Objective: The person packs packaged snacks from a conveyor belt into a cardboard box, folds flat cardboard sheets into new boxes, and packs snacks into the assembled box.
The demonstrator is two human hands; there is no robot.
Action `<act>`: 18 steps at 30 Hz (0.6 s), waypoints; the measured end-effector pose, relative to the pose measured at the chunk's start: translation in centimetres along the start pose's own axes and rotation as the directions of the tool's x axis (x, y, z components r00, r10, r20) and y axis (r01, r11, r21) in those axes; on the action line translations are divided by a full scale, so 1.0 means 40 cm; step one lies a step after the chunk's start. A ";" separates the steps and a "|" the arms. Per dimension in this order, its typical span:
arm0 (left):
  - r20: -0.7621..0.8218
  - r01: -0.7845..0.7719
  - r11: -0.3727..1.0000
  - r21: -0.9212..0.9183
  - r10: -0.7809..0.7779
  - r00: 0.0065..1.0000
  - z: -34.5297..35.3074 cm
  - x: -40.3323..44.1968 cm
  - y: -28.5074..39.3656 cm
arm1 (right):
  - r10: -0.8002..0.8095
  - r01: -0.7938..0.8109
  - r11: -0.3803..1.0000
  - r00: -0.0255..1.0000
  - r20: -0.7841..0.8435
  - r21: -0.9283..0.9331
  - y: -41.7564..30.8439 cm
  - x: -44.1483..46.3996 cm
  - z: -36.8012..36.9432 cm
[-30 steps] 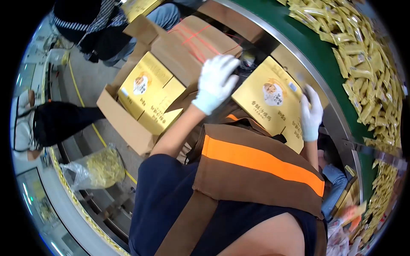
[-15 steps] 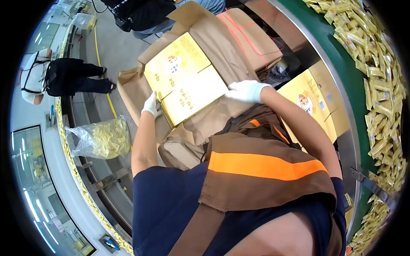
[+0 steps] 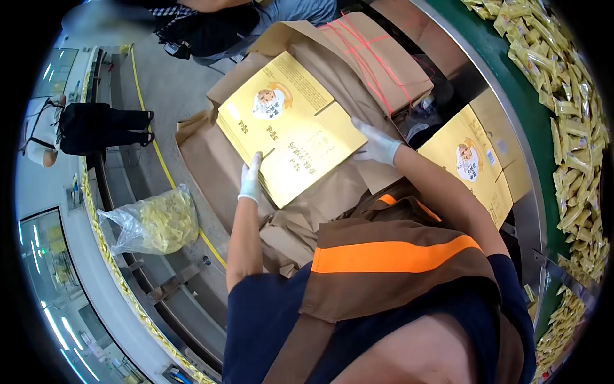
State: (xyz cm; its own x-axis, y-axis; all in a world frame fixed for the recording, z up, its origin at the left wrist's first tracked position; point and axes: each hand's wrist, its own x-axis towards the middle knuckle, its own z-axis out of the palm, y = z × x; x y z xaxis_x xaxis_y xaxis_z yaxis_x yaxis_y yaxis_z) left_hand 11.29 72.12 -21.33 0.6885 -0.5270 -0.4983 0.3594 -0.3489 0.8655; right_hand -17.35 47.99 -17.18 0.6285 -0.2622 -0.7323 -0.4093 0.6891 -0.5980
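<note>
A stack of flat yellow printed cartons (image 3: 288, 128) lies over an opened brown carton lined with brown paper (image 3: 211, 166). My left hand (image 3: 252, 178), in a white glove, grips the stack's lower left edge, thumb on top. At the right corner, my gloved right hand (image 3: 377, 144) holds the same stack, its fingers partly under the edge. Further right rest more flat yellow cartons (image 3: 464, 157), touched by neither hand.
A brown carton tied with red string (image 3: 377, 61) stands behind. A green conveyor (image 3: 511, 83) carries yellow packets (image 3: 566, 134) at right. A clear bag of packets (image 3: 160, 221) lies on the left. One person (image 3: 96, 128) stands at left, another (image 3: 224, 32) at the top.
Both hands have gone from the right-hand cartons to the stack at the brown carton and gripped it. Over the last half second, the stack has shifted slightly right within the brown paper.
</note>
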 end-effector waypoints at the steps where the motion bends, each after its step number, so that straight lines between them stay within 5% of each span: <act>1: 0.020 0.006 1.000 -0.018 -0.005 1.000 0.010 -0.005 0.009 | 0.010 -0.013 0.997 0.999 0.044 0.077 0.000 0.011 -0.016; 3: 0.051 0.030 0.998 -0.050 -0.027 0.998 0.020 -0.035 0.018 | 0.045 -0.051 0.994 0.997 0.069 0.094 -0.013 0.011 -0.020; 7: 0.146 0.331 0.862 -0.384 -0.298 0.943 0.121 -0.170 0.137 | 0.001 0.001 1.000 0.994 0.107 -0.025 -0.088 -0.054 0.031; 10: 0.310 0.304 0.776 -0.553 -0.147 0.939 0.140 -0.188 0.119 | -0.161 0.139 0.979 0.977 0.140 0.152 -0.131 -0.090 0.091; 12: 0.276 0.154 0.831 -0.535 -0.001 0.961 0.113 -0.156 0.060 | -0.312 0.311 0.950 0.946 0.093 0.024 -0.124 -0.050 0.103; 14: 0.191 0.012 0.845 -0.534 0.107 0.976 0.125 -0.200 0.057 | -0.496 0.502 0.807 0.862 0.105 -0.310 -0.195 -0.205 0.122; 18: 0.489 0.102 0.719 -0.687 0.355 0.797 0.117 -0.159 0.075 | -0.760 0.776 0.526 0.613 0.216 -0.348 -0.238 -0.428 0.047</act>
State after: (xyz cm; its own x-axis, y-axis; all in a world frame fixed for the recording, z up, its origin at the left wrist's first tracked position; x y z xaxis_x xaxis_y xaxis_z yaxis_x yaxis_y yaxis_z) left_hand 5.05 70.81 -15.81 0.3681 -0.9226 -0.1152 0.7613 0.2280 0.6069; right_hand -22.97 47.20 1.65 0.8392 -0.5384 0.0764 0.0423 -0.0756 -0.9962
